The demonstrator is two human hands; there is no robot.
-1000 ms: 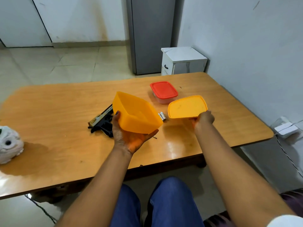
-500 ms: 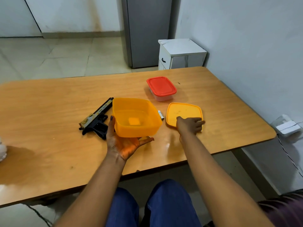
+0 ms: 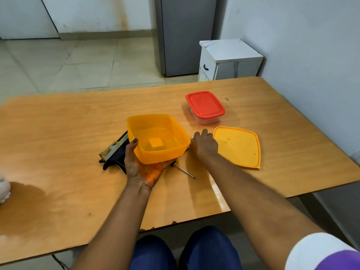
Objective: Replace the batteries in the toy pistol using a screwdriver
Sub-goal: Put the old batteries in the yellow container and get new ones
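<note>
On the table, the toy pistol lies partly behind the left hand, which cups the orange tub. A screwdriver pokes out beneath. The right hand, fingers curled, rests beside the orange lid; whether it grips anything I cannot tell.

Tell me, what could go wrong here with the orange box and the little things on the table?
The left hand holds the orange box right above the screwdriver and partly over the toy pistol; setting it down could knock or cover them. The right hand reaches by a small silvery thing, maybe a battery, which might roll off the table.
</note>
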